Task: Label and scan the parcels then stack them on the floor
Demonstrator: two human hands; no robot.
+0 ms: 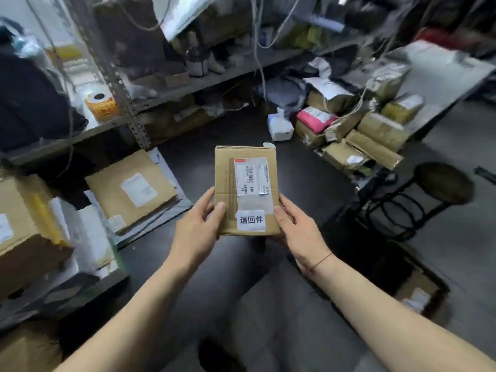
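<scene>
A small brown cardboard parcel (225,178) is held up in the middle of the view, above the dark floor. It carries a white barcode label (251,176) near its top and a white sticker with black characters (251,220) at its near end. My left hand (197,229) grips its lower left edge, thumb on top. Gripping the lower right edge is my right hand (296,232), its thumb beside the sticker. A heap of several tan and pink parcels (359,130) lies on the floor at the right.
Metal shelving (139,108) runs along the left and back, holding an orange tape roll (102,104). Flat mailers (131,189) and a large box (24,232) sit at lower left. A round dark stool (429,191) stands right, beside a grey table (442,76).
</scene>
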